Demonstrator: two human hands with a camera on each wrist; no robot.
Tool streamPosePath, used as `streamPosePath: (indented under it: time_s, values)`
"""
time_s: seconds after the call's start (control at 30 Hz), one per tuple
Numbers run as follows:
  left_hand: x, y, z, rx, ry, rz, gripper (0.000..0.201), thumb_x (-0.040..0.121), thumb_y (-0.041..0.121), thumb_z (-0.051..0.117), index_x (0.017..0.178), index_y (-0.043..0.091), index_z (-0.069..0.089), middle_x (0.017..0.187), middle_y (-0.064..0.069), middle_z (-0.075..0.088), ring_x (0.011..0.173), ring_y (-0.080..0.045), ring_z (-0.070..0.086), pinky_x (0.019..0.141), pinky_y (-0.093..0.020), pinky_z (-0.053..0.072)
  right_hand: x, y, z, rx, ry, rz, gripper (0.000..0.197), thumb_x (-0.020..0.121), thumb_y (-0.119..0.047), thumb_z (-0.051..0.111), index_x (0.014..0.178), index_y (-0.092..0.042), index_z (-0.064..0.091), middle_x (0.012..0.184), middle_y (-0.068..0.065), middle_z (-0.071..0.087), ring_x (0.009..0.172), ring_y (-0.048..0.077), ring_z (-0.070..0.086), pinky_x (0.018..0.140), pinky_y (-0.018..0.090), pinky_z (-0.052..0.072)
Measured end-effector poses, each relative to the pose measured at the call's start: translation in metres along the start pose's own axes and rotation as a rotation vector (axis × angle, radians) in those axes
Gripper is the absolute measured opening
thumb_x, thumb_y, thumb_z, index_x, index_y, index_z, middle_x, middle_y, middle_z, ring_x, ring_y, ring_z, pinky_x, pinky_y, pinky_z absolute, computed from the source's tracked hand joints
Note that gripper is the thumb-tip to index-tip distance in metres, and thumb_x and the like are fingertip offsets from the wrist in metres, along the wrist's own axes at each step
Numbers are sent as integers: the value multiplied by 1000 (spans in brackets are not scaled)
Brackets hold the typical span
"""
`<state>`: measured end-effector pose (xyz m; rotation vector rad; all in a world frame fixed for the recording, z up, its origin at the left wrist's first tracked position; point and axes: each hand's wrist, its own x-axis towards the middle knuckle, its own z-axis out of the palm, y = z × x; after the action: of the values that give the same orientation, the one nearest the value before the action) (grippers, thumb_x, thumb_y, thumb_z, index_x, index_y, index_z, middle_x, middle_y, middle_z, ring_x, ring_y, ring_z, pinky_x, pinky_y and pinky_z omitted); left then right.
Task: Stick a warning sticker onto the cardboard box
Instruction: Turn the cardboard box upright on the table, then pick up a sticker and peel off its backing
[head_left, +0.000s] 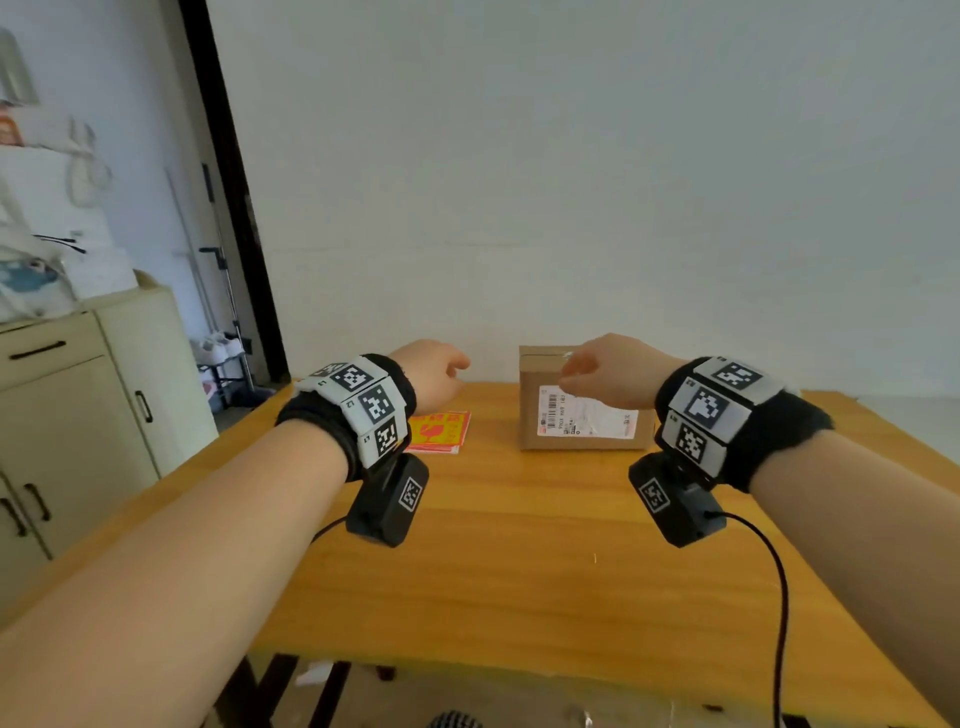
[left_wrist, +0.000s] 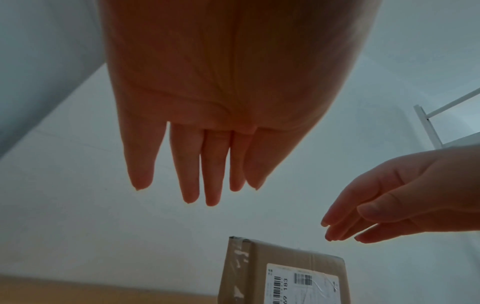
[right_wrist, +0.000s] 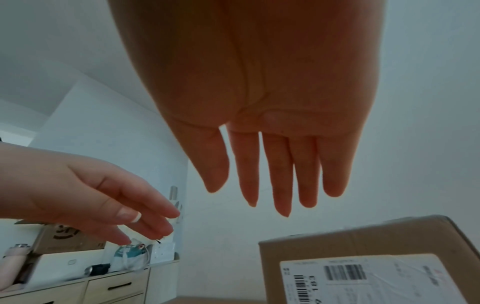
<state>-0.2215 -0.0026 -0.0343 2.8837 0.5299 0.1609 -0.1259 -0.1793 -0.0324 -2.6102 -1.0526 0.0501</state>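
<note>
A brown cardboard box (head_left: 582, 436) with a white shipping label (head_left: 587, 418) stands at the far middle of the wooden table (head_left: 493, 545). A small stack of red and yellow warning stickers (head_left: 441, 431) lies to its left, partly behind my left wrist. My left hand (head_left: 431, 374) hovers above the stickers, fingers straight and empty (left_wrist: 197, 164). My right hand (head_left: 602, 371) hangs over the box's top front edge, fingers straight, holding nothing (right_wrist: 272, 170). The box (left_wrist: 283, 273) (right_wrist: 363, 265) shows below both palms in the wrist views.
A cream cabinet (head_left: 78, 415) stands left of the table, with clutter on top. A dark door frame (head_left: 234, 208) and a shoe rack (head_left: 223, 358) lie behind it. A plain white wall runs behind the table. A black cable (head_left: 779, 597) trails from my right wrist.
</note>
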Motion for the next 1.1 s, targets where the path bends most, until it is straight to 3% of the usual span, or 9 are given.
streamPosePath:
  time_s: [0.27, 0.37, 0.47, 0.57, 0.7, 0.73, 0.83, 0.97, 1.1]
  values:
    - [-22, -35, 1, -26, -2, -73, 39, 98, 17, 39, 135, 14, 52, 143, -5, 51, 131, -22, 48, 110, -33, 35, -7, -42, 18, 133, 7, -4, 38, 95, -26, 47, 123, -7, 63, 123, 9, 64, 94, 18, 56, 66, 20, 42]
    - [-16, -47, 7, -20, -40, -100, 38, 98, 18, 40, 134, 15, 54, 142, -5, 52, 130, -22, 49, 109, -33, 36, 7, -53, 33, 225, -34, 45, 36, 94, -23, 49, 118, -2, 65, 109, 12, 69, 88, 18, 61, 75, 25, 51]
    - [-2, -62, 14, -37, -81, -119, 38, 98, 16, 41, 133, 16, 54, 140, -4, 54, 127, -22, 52, 107, -32, 39, 28, -60, 52, 343, -122, 116, 33, 94, -19, 49, 116, 1, 64, 117, 15, 69, 105, 25, 67, 87, 31, 52]
    - [21, -75, 23, -17, -120, -129, 38, 97, 16, 41, 132, 16, 56, 139, -5, 55, 125, -22, 54, 103, -31, 41, 52, -64, 64, 488, -97, 238, 39, 95, -22, 47, 131, -6, 52, 130, 6, 62, 120, 22, 57, 101, 30, 44]
    - [56, -87, 38, 37, -215, -147, 39, 98, 15, 39, 134, 15, 54, 144, -5, 50, 132, -23, 48, 109, -33, 38, 84, -67, 85, 293, -133, 271, 48, 96, -28, 46, 139, -7, 41, 136, 3, 57, 125, 20, 54, 100, 28, 42]
    - [65, -90, 42, 35, -235, -146, 39, 98, 14, 39, 134, 16, 54, 145, -4, 50, 132, -23, 47, 110, -34, 38, 95, -64, 94, 345, -144, 300, 47, 97, -27, 45, 138, -6, 41, 136, 3, 58, 124, 20, 55, 98, 28, 44]
    - [86, -94, 51, 30, -266, -130, 39, 97, 12, 39, 131, 21, 58, 145, -2, 50, 132, -22, 47, 110, -34, 38, 131, -58, 110, 847, -207, 444, 42, 94, -14, 50, 133, 2, 46, 132, 17, 58, 121, 29, 58, 87, 31, 51]
    - [106, -94, 62, 69, -316, -112, 34, 96, 19, 44, 126, 21, 62, 141, -1, 54, 128, -19, 51, 104, -32, 42, 154, -52, 123, 876, -288, 535, 38, 91, -8, 57, 125, 7, 50, 116, 26, 62, 109, 39, 65, 96, 46, 51]
    - [118, -92, 70, 138, -356, -114, 36, 96, 25, 46, 124, 11, 63, 138, -6, 56, 125, -22, 53, 104, -34, 44, 170, -46, 133, 962, -326, 557, 34, 89, -1, 58, 120, 8, 52, 113, 27, 62, 102, 36, 66, 94, 44, 53]
